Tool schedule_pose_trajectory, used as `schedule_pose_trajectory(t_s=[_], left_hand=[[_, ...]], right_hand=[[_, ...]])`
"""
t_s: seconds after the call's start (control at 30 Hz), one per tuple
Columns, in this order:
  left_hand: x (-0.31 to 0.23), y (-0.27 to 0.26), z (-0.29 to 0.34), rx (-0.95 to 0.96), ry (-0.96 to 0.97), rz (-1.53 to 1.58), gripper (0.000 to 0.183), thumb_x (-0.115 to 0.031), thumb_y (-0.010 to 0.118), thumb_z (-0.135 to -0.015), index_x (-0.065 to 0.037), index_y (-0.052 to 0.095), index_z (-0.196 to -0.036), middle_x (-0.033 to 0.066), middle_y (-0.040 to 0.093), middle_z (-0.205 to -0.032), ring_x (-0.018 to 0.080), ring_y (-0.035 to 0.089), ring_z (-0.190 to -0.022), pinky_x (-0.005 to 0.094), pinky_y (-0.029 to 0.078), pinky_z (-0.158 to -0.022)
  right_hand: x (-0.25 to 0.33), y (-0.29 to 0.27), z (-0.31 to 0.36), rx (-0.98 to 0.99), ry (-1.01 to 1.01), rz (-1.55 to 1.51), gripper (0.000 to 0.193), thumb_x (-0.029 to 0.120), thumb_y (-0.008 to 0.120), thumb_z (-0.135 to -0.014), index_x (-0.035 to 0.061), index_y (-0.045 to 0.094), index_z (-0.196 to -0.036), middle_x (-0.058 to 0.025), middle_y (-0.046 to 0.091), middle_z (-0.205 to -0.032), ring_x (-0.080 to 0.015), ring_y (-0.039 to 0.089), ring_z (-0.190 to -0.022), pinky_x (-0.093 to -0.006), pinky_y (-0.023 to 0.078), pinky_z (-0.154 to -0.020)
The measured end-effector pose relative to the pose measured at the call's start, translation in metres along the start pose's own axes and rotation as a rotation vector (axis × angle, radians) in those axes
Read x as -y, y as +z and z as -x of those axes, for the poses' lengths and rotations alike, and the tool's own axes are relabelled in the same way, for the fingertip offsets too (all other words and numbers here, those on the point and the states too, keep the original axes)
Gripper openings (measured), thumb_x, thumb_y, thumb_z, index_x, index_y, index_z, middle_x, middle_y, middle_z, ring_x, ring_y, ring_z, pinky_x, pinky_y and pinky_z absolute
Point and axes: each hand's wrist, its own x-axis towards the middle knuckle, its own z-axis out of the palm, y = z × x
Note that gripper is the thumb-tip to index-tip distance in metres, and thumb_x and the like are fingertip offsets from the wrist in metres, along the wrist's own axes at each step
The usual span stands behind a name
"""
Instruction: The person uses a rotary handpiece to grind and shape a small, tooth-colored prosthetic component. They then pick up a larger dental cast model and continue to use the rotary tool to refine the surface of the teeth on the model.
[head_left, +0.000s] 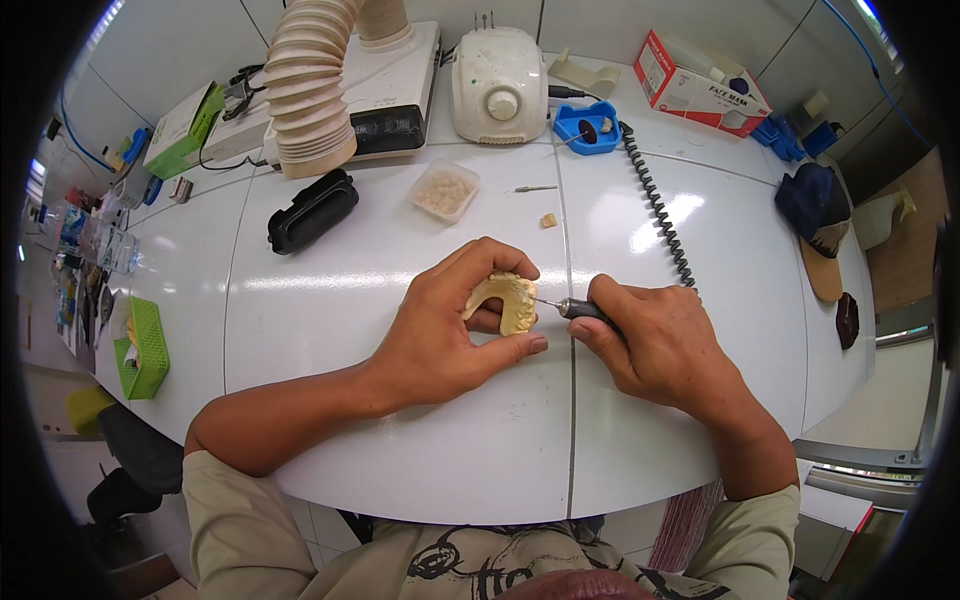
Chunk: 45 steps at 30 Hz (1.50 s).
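Note:
My left hand (437, 318) grips a cream-yellow dental cast (515, 298), a horseshoe-shaped arch with teeth along its outer side. The thumb lies below it and the index finger curls over its top. In my right hand (655, 338) is a dark rotary handpiece (583, 311), held like a pen. Its thin metal bur points left at the cast's toothed side; whether the tip touches I cannot tell. A small tooth-coloured piece (548, 220) lies beyond the hands, near a loose metal bur (535, 188).
A clear tub of pale pieces (444, 192) and a black case (313, 211) lie beyond my left hand. The beige suction hose (310, 90) hangs above the table. Behind stand a white control unit (499, 85) and a blue tray (588, 128). A black coiled cord (657, 205) runs toward my right hand.

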Motion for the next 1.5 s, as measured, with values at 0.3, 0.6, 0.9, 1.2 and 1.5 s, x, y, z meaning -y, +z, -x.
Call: schedule_pose_trajectory(t_s=[0.3, 0.6, 0.9, 1.2, 1.5], left_hand=[[-0.0049, -0.0015, -0.0007, 0.032, 0.011, -0.075, 0.054, -0.001, 0.09, -0.095, -0.005, 0.057, -0.138, 0.0083, 0.065, -0.13, 0.0183, 0.075, -0.124, 0.0312, 0.068, -0.103], [-0.0041, -0.0015, -0.0001, 0.03, 0.002, -0.062, 0.054, -0.001, 0.09, -0.095, -0.004, 0.057, -0.138, 0.0085, 0.065, -0.129, 0.0189, 0.075, -0.124, 0.0325, 0.068, -0.103], [-0.0048, -0.0014, -0.0004, 0.031, -0.012, -0.051, 0.054, 0.0, 0.089, -0.095, -0.004, 0.056, -0.138, 0.0081, 0.065, -0.129, 0.0192, 0.075, -0.125, 0.0323, 0.068, -0.103], [0.0004, -0.0002, 0.0, 0.003, 0.011, -0.019, 0.053, -0.007, 0.092, -0.093, -0.005, 0.06, -0.135, 0.0087, 0.065, -0.131, 0.0185, 0.073, -0.121, 0.0346, 0.07, -0.101], [-0.0052, -0.0005, 0.0, 0.015, -0.002, -0.045, 0.055, -0.001, 0.09, -0.094, -0.003, 0.056, -0.138, 0.008, 0.065, -0.13, 0.0177, 0.075, -0.122, 0.0321, 0.068, -0.103]], right_hand=[[-0.001, -0.0008, 0.0005, -0.012, -0.005, -0.017, 0.041, 0.043, 0.063, -0.115, 0.0045, 0.062, -0.102, -0.0176, 0.075, -0.082, -0.0434, 0.071, -0.067, -0.0544, 0.052, -0.061], [-0.0002, -0.0006, -0.0001, -0.004, -0.003, -0.002, 0.041, 0.043, 0.063, -0.115, 0.0045, 0.062, -0.102, -0.0172, 0.076, -0.083, -0.0434, 0.071, -0.066, -0.0546, 0.052, -0.061], [-0.0001, -0.0012, 0.0, -0.002, -0.002, -0.005, 0.042, 0.044, 0.062, -0.115, 0.0048, 0.061, -0.101, -0.0169, 0.075, -0.081, -0.0432, 0.071, -0.066, -0.0547, 0.051, -0.061], [-0.0008, -0.0003, 0.0002, -0.013, -0.01, -0.004, 0.042, 0.044, 0.062, -0.115, 0.0048, 0.061, -0.101, -0.0167, 0.075, -0.081, -0.0427, 0.071, -0.066, -0.0545, 0.052, -0.061], [-0.0011, -0.0005, 0.0, -0.014, 0.0, -0.008, 0.041, 0.044, 0.063, -0.115, 0.0046, 0.062, -0.102, -0.0168, 0.075, -0.081, -0.0425, 0.071, -0.066, -0.0542, 0.052, -0.061]])
